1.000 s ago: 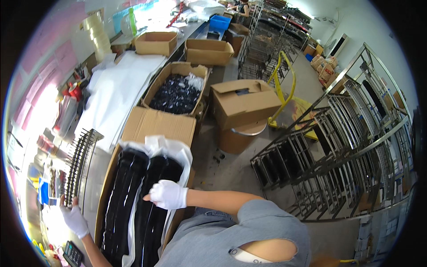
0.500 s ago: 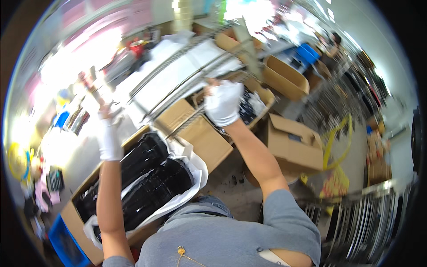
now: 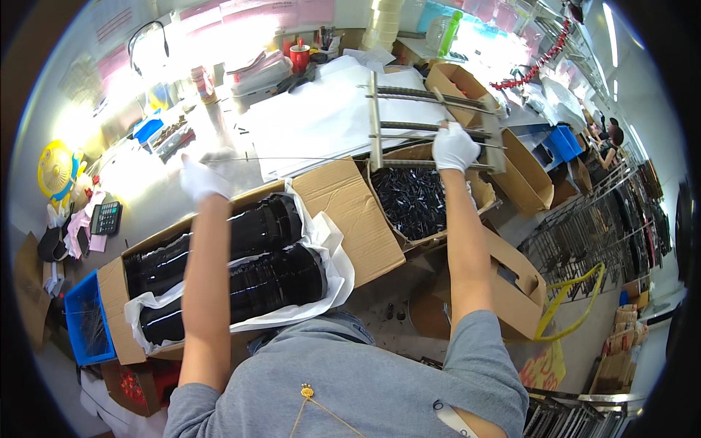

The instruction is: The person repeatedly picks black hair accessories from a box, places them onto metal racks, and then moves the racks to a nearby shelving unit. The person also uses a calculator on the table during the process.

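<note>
My left hand (image 3: 204, 177), in a white glove and smeared by motion, is over the left part of the workbench. Its fingers appear closed on a thin metal rod (image 3: 292, 158) that runs rightward from them. My right hand (image 3: 456, 148), also gloved in white, grips the near right part of a metal frame (image 3: 376, 120) with several crossbars. The frame lies above white sheets (image 3: 310, 109) and the far edge of a carton of small black pieces (image 3: 410, 201). Beneath my left forearm, a long carton (image 3: 117, 310) holds rows of glossy black parts in white lining (image 3: 339, 255).
A blue bin (image 3: 86, 321) with thin rods is at the left, near a calculator (image 3: 106, 217) and yellow fan (image 3: 58, 169). Cartons (image 3: 522, 171) line the right side. Wire racks (image 3: 577, 226) stand beyond a yellow strap (image 3: 577, 285). Another person (image 3: 612, 142) is at far right.
The view has turned, and the metal frame has gone from slanting to nearly level. My right hand is farther right with it. My left hand is lower in the picture, beside a thin rod.
</note>
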{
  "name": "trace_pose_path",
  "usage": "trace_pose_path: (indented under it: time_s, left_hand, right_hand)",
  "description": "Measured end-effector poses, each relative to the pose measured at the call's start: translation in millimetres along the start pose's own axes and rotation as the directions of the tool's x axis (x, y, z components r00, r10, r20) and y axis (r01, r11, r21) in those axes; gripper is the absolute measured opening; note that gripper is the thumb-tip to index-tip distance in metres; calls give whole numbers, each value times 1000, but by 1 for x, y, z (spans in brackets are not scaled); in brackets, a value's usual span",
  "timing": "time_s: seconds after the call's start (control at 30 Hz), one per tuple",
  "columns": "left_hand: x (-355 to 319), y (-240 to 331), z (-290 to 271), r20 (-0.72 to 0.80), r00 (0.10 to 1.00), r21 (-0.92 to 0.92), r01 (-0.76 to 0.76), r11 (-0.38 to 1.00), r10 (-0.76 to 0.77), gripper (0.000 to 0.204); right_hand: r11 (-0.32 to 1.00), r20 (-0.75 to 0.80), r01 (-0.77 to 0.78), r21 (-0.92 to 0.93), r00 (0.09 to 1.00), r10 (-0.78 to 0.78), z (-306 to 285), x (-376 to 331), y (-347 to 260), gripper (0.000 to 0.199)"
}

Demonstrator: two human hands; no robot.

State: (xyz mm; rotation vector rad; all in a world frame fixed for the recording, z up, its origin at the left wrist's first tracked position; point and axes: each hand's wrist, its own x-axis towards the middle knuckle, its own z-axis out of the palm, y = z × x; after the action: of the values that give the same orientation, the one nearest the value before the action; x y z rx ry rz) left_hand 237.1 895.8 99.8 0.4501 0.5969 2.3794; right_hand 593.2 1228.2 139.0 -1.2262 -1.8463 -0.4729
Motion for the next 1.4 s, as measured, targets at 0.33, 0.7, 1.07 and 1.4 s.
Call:
trace_pose_path:
  time_s: [0.33,0.7,1.07,1.4]
  left_hand:
    - [5,-159,106,1,877,127,477,870,-481,27]
    - [-215,327,-216,-636,762,-188,-303,934,119,16]
    - [-580,751,-398,-751,-191,546,-718,432,632,28]
    - [-201,480,-349,237,714,467,510,-722,658,46]
  right_hand:
    - [876,-122,354,327,935,-332,-42,-34,-8,23]
    - [939,462,-316,-134,819,341,-41,-151,165,33]
    - [174,325,-966,189,229,918,-109,-321,141,39]
    - [-209,494,-935,288,-42,868,-213,-321,5,32]
